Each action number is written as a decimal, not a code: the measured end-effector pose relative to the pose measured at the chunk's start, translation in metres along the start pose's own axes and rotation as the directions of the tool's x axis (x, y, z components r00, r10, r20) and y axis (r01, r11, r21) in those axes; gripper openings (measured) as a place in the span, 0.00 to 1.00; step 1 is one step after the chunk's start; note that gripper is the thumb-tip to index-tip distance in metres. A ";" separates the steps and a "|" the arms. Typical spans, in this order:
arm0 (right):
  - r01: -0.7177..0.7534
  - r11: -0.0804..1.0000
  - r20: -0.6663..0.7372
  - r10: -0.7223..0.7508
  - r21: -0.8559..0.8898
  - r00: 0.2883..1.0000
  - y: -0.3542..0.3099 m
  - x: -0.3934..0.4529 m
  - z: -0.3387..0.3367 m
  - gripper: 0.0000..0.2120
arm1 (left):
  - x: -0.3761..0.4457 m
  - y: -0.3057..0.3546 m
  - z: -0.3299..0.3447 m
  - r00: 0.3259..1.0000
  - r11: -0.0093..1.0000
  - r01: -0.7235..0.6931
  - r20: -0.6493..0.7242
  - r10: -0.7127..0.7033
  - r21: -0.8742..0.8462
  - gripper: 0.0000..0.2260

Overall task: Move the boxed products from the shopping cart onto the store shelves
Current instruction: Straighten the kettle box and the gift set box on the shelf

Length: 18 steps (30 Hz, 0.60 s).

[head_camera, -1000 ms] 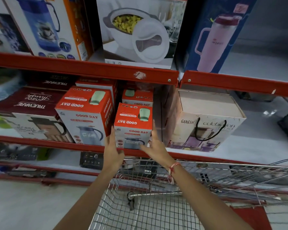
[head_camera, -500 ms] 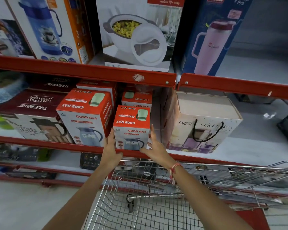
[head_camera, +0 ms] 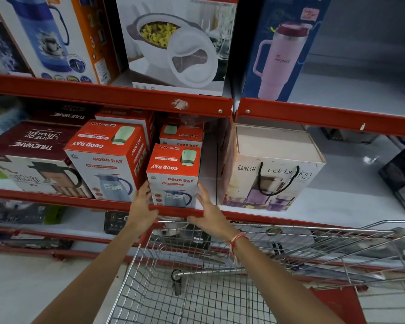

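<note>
Small Good Day box [head_camera: 173, 176] sits at the front lip of the middle shelf [head_camera: 56, 199], upright, picture of the jug facing out. Left hand [head_camera: 142, 208] has spread fingers against the box's lower left side; right hand [head_camera: 208, 213] is spread too, fingers beside the lower right edge. Can't tell if the right fingertips actually touch the card or sit just off it. Neither hand is closed on anything, more of a flat-palm bracket than a grasp.

Judging by that, the step is final seating. To do it well: push from both sides evenly so the box goes straight back without yawing, front face flush with the bigger Good Day box [head_camera: 108, 160] just left of the left hand, and keep a gap from the Ganesh carton [head_camera: 271, 181] to the right of the right hand. Base should clear the red lip fully.

Readable print: "GOOD DAY" and "HOT N SIP" on both red-and-white boxes, repeated upside down on the lids; "TRUEWARE" on the maroon box [head_camera: 33, 146] further left; "GANESH celebration" on the carton with the cord handle. Another Good Day box sits directly behind the grip. Shopping cart [head_camera: 197, 298] below the wrists looks empty in the visible part of the basket.
</note>
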State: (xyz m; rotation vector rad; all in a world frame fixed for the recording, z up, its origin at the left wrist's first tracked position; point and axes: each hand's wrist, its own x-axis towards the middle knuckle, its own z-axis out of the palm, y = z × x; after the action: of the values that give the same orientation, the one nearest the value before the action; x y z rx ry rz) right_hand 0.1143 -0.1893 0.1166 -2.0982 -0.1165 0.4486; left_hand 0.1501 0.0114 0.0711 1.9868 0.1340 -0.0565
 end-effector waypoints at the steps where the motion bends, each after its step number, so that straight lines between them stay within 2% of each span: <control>1: 0.007 1.000 -0.012 -0.007 0.001 1.000 0.000 0.000 0.000 0.46 | -0.002 0.002 0.000 1.000 1.000 -0.003 0.011 0.003 -0.007 0.41; 4: 0.033 0.999 -0.031 -0.033 0.000 0.999 0.002 0.002 -0.002 0.46 | -0.004 0.000 0.001 1.000 0.999 -0.008 0.023 0.007 0.039 0.42; 7: 0.049 0.998 -0.042 -0.051 -0.043 0.998 0.005 -0.001 -0.006 0.43 | -0.004 -0.004 0.005 0.999 1.000 -0.027 0.019 0.027 0.011 0.42; 9: 0.030 0.996 -0.158 -0.042 -0.081 0.987 0.014 -0.005 -0.011 0.38 | -0.014 0.001 0.016 0.990 0.998 0.047 -0.134 -0.043 0.028 0.37; 11: -0.045 0.998 -0.369 0.027 -0.040 0.929 0.033 -0.010 -0.019 0.27 | -0.030 0.009 0.032 0.958 0.995 0.094 -0.277 -0.079 0.044 0.27; 12: -0.100 0.995 -0.474 0.102 0.030 0.875 0.045 -0.014 -0.026 0.21 | -0.038 0.014 0.042 0.963 0.994 0.105 -0.252 -0.093 0.033 0.23; 13: -0.157 0.981 -0.566 0.192 0.110 0.801 0.057 -0.019 -0.034 0.17 | -0.045 0.020 0.053 0.981 0.995 0.096 -0.170 -0.091 0.019 0.20; 15: -0.221 0.932 -0.688 0.361 0.287 0.629 0.079 -0.029 -0.054 0.16 | -0.051 0.033 0.078 0.997 0.998 0.036 0.063 -0.039 0.045 0.18; 16: -0.204 0.902 -0.707 0.425 0.379 0.566 0.087 -0.032 -0.065 0.20 | -0.050 0.041 0.090 0.989 0.997 -0.010 0.147 -0.001 0.072 0.19; 17: -0.164 0.874 -0.703 0.469 0.458 0.534 0.092 -0.034 -0.078 0.27 | -0.046 0.051 0.100 0.980 0.995 -0.051 0.196 0.032 0.091 0.22; 18: -0.109 0.854 -0.694 0.482 0.510 0.534 0.096 -0.033 -0.092 0.35 | -0.041 0.062 0.111 0.973 0.991 -0.075 0.223 0.049 0.109 0.26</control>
State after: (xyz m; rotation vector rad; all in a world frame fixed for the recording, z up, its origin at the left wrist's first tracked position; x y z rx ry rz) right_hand 0.1074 -0.3235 0.0892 -1.6941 0.8462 -0.3228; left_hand 0.1194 -0.1175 0.0867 2.0851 -0.0773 -0.2482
